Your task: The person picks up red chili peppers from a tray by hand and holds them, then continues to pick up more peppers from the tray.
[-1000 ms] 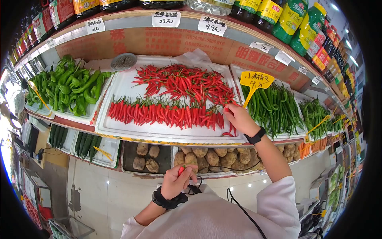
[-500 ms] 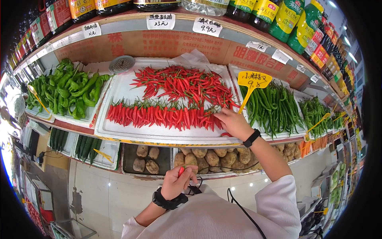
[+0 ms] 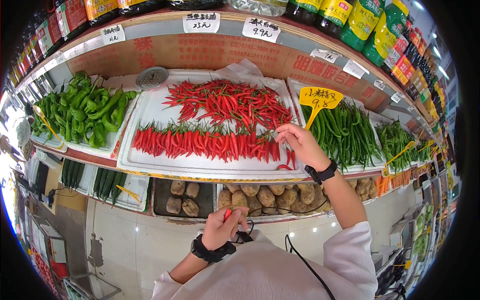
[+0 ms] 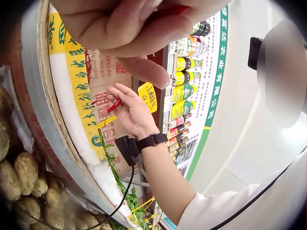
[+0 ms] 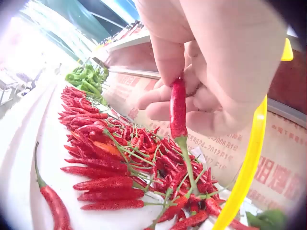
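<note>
My right hand hovers over the right end of a white tray. In the right wrist view its thumb and fingers pinch a red chili near the tip, green stem hanging down. Below it lies a neat row of red chilies, stems toward the back. Behind the row spreads a loose pile of red chilies. Close to my body, my left hand curls round a red chili, mostly hidden by the fingers; whether it holds more, I cannot tell.
Green peppers fill a tray on the left, and long green chilies lie on the right beside a yellow price sign. A metal strainer sits behind. Potatoes are below; bottles line the shelf above.
My right hand has lifted from the right end of the row and moved back and slightly right, uncovering a few loose chilies. The left hand has stayed put.
</note>
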Demonstrator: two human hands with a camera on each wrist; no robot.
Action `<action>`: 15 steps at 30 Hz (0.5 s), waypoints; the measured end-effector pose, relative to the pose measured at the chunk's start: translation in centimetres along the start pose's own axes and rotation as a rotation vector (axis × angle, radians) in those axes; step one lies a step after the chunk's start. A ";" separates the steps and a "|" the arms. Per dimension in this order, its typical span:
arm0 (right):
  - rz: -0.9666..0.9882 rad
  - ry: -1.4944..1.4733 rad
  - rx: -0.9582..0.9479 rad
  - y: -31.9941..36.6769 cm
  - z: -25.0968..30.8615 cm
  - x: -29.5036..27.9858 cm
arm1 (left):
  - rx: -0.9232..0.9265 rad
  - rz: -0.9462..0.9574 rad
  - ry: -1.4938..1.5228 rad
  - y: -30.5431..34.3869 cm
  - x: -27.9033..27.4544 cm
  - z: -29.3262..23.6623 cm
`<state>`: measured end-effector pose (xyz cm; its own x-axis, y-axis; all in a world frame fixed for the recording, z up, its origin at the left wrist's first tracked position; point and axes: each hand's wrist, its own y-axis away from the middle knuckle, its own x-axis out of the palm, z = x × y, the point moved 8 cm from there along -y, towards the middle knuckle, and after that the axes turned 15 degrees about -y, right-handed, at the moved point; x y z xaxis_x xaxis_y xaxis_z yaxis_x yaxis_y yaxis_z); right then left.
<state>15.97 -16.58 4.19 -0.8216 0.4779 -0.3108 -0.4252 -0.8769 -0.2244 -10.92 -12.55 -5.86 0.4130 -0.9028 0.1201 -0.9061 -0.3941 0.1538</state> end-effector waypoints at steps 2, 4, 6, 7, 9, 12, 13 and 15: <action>-0.009 0.024 -0.004 -0.1 0.3 -0.1 | -0.003 -0.007 0.004 0.1 -0.1 0.0; -0.017 0.048 -0.010 -0.2 0.6 0.0 | -0.004 -0.014 -0.003 0.2 -0.3 0.1; 0.037 0.345 -0.191 0.2 2.1 1.0 | -0.003 -0.015 -0.011 0.2 -0.3 0.1; 0.037 0.345 -0.191 0.3 1.9 1.3 | -0.002 -0.014 -0.021 0.2 -0.4 0.1; 0.068 0.388 -0.275 0.6 2.0 2.4 | -0.001 -0.016 -0.019 0.3 -0.4 -0.1; 0.075 0.364 -0.281 0.7 1.8 3.0 | -0.001 -0.021 -0.008 0.3 -0.5 -0.1; 0.081 0.350 -0.294 0.8 1.6 3.3 | -0.002 -0.023 0.001 0.3 -0.6 -0.1; 0.087 0.339 -0.273 0.9 0.9 3.5 | 0.001 -0.027 -0.002 0.4 -0.6 -0.1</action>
<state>12.38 -15.77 3.68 -0.6599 0.4326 -0.6143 -0.2061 -0.8905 -0.4056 -11.50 -12.12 -5.81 0.4369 -0.8922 0.1141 -0.8949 -0.4183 0.1557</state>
